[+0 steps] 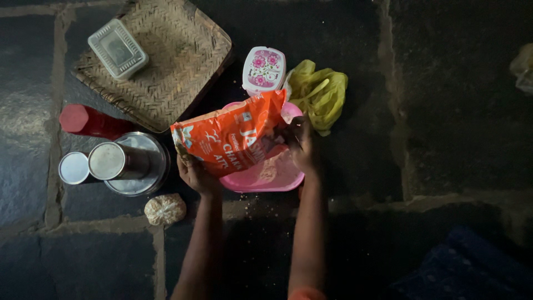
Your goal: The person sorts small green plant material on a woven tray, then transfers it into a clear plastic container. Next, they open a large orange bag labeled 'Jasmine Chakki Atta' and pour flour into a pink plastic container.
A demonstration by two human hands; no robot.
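Both hands [194,172] closed around orange flour bag [230,136] over pink bowl [277,178]

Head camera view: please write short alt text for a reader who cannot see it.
Two hands, left hand and right hand, hold an orange flour bag tilted over a pink bowl on a dark stone floor, beside a woven tray.

A home cooking spot on a dark stone-slab floor [444,111]: a woven tray [166,72] at eleven o'clock, steel tins [119,161] at nine, a flour bag [230,136] over a pink bowl [272,178] at centre.
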